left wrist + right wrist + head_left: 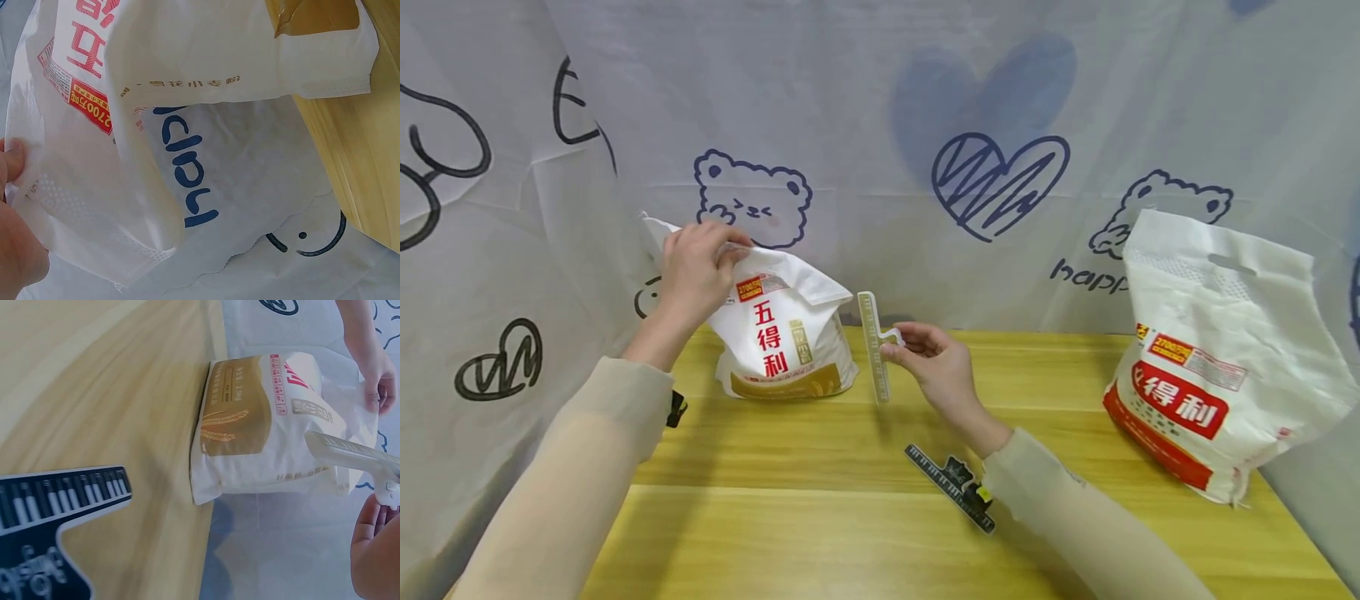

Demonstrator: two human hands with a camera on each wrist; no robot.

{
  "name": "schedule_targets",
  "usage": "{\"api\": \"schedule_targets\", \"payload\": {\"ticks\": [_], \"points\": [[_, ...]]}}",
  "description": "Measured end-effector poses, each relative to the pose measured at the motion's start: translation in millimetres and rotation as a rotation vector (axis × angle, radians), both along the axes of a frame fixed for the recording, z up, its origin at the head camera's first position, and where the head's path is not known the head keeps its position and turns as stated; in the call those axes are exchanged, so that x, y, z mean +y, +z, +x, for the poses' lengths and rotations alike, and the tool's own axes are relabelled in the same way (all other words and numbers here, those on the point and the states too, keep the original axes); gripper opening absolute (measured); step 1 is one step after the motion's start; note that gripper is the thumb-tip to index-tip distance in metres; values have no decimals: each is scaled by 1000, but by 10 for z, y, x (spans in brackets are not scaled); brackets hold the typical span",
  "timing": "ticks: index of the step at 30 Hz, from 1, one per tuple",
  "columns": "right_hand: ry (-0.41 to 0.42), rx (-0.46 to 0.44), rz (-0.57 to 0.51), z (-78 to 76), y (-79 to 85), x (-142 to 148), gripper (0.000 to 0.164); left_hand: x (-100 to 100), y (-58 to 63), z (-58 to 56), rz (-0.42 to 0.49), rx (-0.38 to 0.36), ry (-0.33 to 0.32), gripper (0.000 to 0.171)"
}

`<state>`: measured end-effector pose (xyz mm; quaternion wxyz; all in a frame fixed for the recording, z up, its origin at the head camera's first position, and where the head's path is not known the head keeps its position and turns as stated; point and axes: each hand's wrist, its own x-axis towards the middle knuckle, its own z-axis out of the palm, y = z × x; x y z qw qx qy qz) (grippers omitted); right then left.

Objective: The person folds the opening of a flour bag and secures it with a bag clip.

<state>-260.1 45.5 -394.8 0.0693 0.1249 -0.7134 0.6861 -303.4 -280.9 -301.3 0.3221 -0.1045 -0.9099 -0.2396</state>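
My left hand (694,271) pinches the top edge of a white flour bag (812,333) with red lettering and a gold band at its base. The bag stands upright on the table, its top folded over. In the left wrist view, the thumb presses the bag's thin upper part (69,206). Just right of the bag, my right hand (936,362) holds a long white bag clip (873,350) by its handle, with the strip close to vertical. In the right wrist view, this white clip (340,450) overlaps the bag's upper part.
A black clip with a piano-key pattern (951,490) lies on the wooden table (760,517) near my right sleeve. At the right stands a second flour bag (1187,375) with a red base. A small black object (677,409) shows beside my left sleeve. Printed cloth (865,200) hangs behind.
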Motion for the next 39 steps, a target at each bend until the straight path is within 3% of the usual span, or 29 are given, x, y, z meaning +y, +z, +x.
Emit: {"api": "schedule_targets", "payload": {"ticks": [10, 23, 39], "points": [[1, -10, -16, -123, 124, -116, 38, -4, 9, 1, -4, -8, -5, 11], [31, 78, 33, -300, 350, -248, 36, -18, 3, -17, -15, 3, -18, 10], [67, 199, 187, -526, 638, -407, 34, -2, -13, 5, -17, 13, -14, 10]]}}
